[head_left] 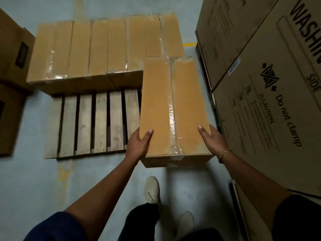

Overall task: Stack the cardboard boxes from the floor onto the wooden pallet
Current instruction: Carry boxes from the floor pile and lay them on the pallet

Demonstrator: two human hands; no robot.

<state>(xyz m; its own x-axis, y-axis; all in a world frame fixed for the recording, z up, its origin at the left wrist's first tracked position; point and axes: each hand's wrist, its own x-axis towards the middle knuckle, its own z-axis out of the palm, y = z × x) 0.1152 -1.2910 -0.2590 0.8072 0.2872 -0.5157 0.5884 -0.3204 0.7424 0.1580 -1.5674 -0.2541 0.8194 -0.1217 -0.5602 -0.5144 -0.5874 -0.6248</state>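
Gripping the near end of a taped cardboard box (159,105), the left hand (139,143) and right hand (211,139) hold it over the right side of the wooden pallet (100,122). A row of boxes (104,47) occupies its far half.

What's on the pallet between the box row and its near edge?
Only bare slats of the wooden pallet, up to the held box at right; head view.
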